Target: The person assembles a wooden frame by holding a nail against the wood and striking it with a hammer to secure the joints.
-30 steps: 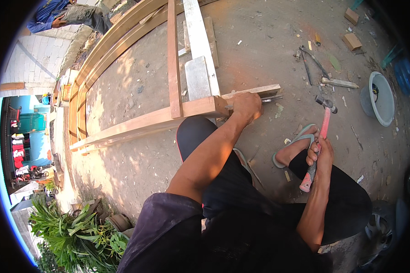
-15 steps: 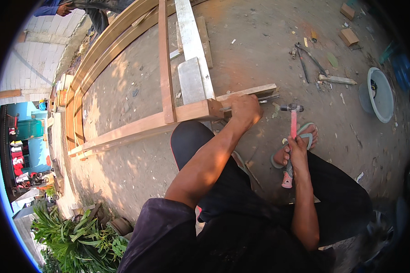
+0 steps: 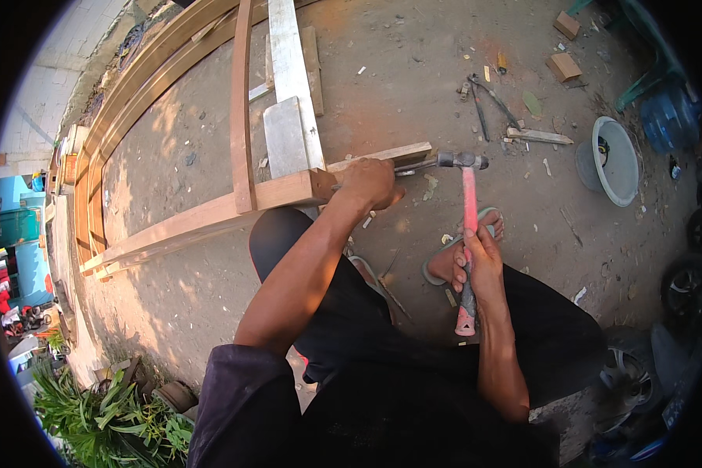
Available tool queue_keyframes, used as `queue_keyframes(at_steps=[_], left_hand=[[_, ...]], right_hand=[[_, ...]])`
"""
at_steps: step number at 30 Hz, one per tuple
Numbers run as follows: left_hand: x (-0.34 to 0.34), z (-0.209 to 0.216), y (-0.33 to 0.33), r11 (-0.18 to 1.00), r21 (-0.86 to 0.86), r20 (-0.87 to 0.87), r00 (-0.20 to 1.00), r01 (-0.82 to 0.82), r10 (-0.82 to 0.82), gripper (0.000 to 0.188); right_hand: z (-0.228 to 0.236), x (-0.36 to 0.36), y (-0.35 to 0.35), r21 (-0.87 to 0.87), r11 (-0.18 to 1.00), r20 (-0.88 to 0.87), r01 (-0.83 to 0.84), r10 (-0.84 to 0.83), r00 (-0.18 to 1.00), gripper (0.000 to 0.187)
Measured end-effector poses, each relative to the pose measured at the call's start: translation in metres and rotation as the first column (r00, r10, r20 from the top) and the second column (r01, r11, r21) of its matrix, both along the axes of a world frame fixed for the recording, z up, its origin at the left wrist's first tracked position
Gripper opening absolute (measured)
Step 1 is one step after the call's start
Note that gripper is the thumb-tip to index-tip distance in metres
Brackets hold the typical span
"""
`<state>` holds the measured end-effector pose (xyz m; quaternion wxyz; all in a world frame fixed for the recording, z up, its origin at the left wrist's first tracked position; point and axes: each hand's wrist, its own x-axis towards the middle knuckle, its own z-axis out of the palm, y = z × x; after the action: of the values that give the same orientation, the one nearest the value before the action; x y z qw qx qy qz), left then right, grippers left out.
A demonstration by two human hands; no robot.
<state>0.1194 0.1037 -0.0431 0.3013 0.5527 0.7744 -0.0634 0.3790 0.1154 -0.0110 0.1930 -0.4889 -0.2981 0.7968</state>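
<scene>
My left hand is closed around a slim metal chisel at the end of a wooden beam. Its tip is mostly hidden by the hand and wood. My right hand grips a ball-peen hammer by its pink and dark handle. The hammer head is level with the chisel's outer end, touching it or very close. The beam belongs to a long wooden frame and rests by my bent left knee. Behind the joint, a narrow wooden strip sticks out to the right.
A flat metal plate leans on a whitish board. Pincers and a wood scrap lie on the dirt. Right of them stand a grey bucket, a blue water jug and a wheel. Plants grow at lower left.
The hammer has risen, bringing its head up to the chisel's outer end. My view has shifted right, so the frame appears farther left. The other person at upper left has almost left the view.
</scene>
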Motion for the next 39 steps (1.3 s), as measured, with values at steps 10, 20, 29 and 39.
queue_keyframes(at_steps=[10,20,29,39], left_hand=[[-0.074,0.07,-0.074,0.868,0.332,0.094,0.928,-0.37,0.36,0.055],[-0.078,0.053,-0.068,0.909,0.311,0.039,0.959,-0.277,0.279,0.054],[-0.081,0.05,-0.068,0.9,0.355,0.022,0.965,-0.252,0.261,0.053],[-0.074,0.063,-0.057,0.909,0.24,0.159,0.937,-0.341,0.31,0.044]], right_hand=[[0.079,-0.022,0.078,0.197,0.585,0.492,-0.787,0.635,0.596,0.036],[0.083,-0.114,0.12,0.433,-0.17,0.833,-0.885,0.45,0.321,0.048],[0.063,-0.103,0.109,0.486,-0.106,0.812,-0.867,0.421,0.404,0.047],[0.081,-0.024,0.056,0.244,0.942,0.133,-0.23,0.203,0.97,0.025]])
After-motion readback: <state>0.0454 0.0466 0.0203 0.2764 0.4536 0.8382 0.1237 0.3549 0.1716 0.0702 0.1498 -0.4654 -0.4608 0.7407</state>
